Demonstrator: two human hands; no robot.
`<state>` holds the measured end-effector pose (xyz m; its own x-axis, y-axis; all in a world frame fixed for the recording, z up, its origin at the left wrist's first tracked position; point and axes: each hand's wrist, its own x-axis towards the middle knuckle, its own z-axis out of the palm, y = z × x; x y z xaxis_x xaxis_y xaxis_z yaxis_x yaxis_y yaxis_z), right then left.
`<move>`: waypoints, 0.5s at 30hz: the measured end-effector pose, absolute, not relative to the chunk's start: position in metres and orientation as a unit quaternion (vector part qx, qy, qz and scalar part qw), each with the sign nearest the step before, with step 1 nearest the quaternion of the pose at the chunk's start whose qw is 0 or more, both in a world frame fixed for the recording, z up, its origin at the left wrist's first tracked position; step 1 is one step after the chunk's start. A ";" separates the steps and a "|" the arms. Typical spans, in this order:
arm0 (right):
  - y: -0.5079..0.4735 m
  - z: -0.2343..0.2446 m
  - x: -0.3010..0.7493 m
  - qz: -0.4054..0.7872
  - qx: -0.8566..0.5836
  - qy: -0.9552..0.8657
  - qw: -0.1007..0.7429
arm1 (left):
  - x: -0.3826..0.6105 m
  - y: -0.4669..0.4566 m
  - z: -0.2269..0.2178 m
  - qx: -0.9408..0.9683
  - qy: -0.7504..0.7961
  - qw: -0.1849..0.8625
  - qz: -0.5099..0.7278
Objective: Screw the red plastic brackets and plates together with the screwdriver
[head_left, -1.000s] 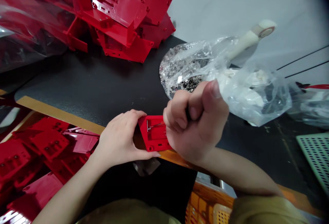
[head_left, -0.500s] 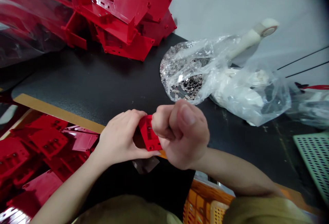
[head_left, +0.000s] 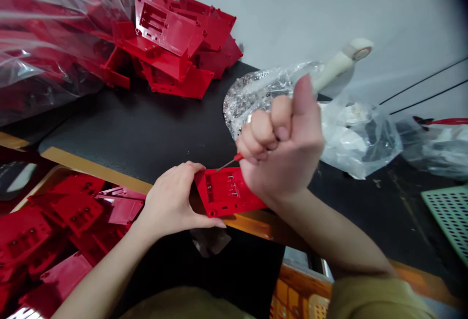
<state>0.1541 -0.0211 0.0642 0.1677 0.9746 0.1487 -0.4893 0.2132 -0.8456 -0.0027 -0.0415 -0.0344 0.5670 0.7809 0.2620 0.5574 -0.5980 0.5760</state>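
Note:
My left hand (head_left: 174, 197) grips the left end of a red plastic panel (head_left: 239, 204), fingers over the far side and thumb along the near side. The panel lies at the table's front edge, with its recessed compartment facing up. Small metal contacts (head_left: 233, 186) show inside it. Above the panel's right part, my right hand (head_left: 287, 146) is closed around a screwdriver (head_left: 238, 157), thumb pointing up. Only a bit of its red handle and the thin metal shaft show; the rest is hidden in the fist. Its tip is at the far left rim of the compartment.
Red panels are piled (head_left: 175, 41) at the back beside a large plastic bag (head_left: 54, 41). More fill a box (head_left: 47, 221) at lower left. Clear bags of small metal parts (head_left: 234, 99) and white pieces (head_left: 358, 138) lie behind my right hand. A green basket (head_left: 446, 216) stands right.
My right hand has moved up and to the right, uncovering the panel's compartment and the screwdriver's shaft. My left hand keeps its hold. The camera view has shifted slightly.

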 end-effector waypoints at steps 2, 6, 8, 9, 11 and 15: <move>-0.020 0.058 0.149 0.547 -0.347 -0.355 0.674 | -0.003 -0.042 -0.034 0.854 0.400 0.220 0.249; -0.022 0.047 0.140 0.590 -0.360 -0.338 0.638 | -0.002 -0.043 -0.034 0.852 0.407 0.218 0.247; -0.025 0.046 0.140 0.597 -0.340 -0.348 0.637 | -0.002 -0.042 -0.033 0.854 0.402 0.222 0.245; -0.027 0.047 0.142 0.594 -0.325 -0.359 0.642 | -0.002 -0.042 -0.033 0.855 0.399 0.224 0.243; -0.031 0.050 0.146 0.583 -0.294 -0.395 0.646 | -0.002 -0.041 -0.033 0.856 0.399 0.226 0.239; -0.034 0.053 0.152 0.621 -0.273 -0.444 0.585 | -0.002 -0.041 -0.033 0.852 0.404 0.233 0.238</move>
<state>0.1519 -0.0337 0.0533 -0.1668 0.9694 0.1799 -0.4841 0.0784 -0.8715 -0.0020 -0.0411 -0.0329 0.5606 0.7988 0.2182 0.5770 -0.5659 0.5890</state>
